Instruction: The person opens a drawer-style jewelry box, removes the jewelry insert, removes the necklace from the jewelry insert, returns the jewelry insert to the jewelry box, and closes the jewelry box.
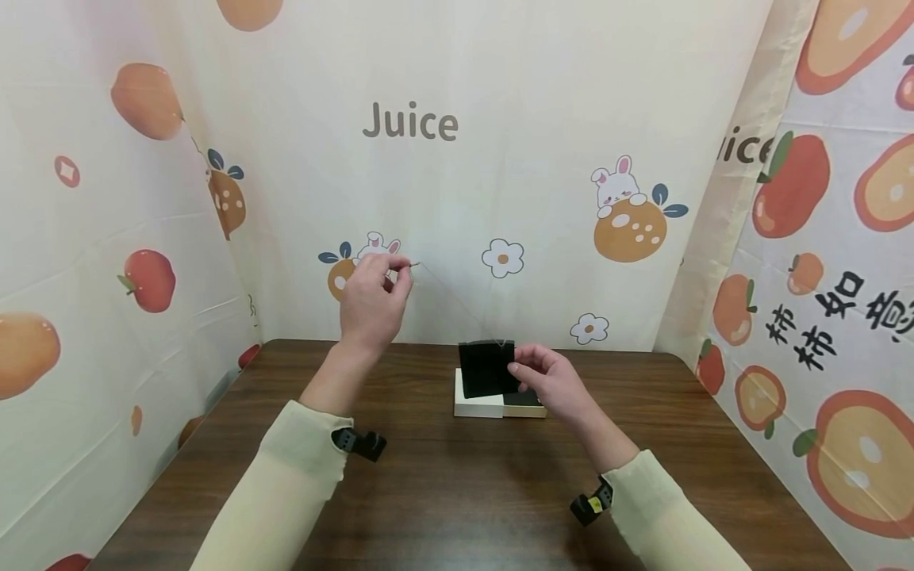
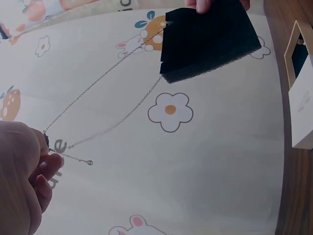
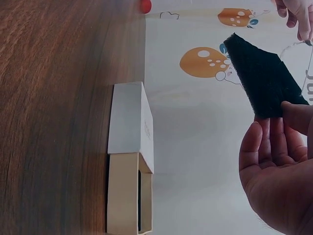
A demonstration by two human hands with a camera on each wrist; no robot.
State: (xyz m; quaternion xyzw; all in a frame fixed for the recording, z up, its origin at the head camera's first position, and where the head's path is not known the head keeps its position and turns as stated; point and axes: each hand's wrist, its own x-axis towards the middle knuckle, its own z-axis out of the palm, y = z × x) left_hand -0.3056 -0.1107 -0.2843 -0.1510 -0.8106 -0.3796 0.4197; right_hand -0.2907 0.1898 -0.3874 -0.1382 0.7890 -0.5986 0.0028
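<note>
My left hand is raised at the centre left, thumb and fingertips pinching the clasp end of a thin silver necklace. A short tail with a small bead dangles beyond the fingertips. In the left wrist view, two strands of its chain run slanting to notches in one edge of a black velvety pad. My right hand grips that pad at its opposite side, thumb on one face and fingers behind. The pad is held above a small white box on the table. Any pendant is hidden from view.
The box lies on a dark wooden table, its white sleeve partly slid off a cream inner tray with a black interior. Fruit-printed curtains stand behind the table and along both sides. Each wrist carries a small black camera.
</note>
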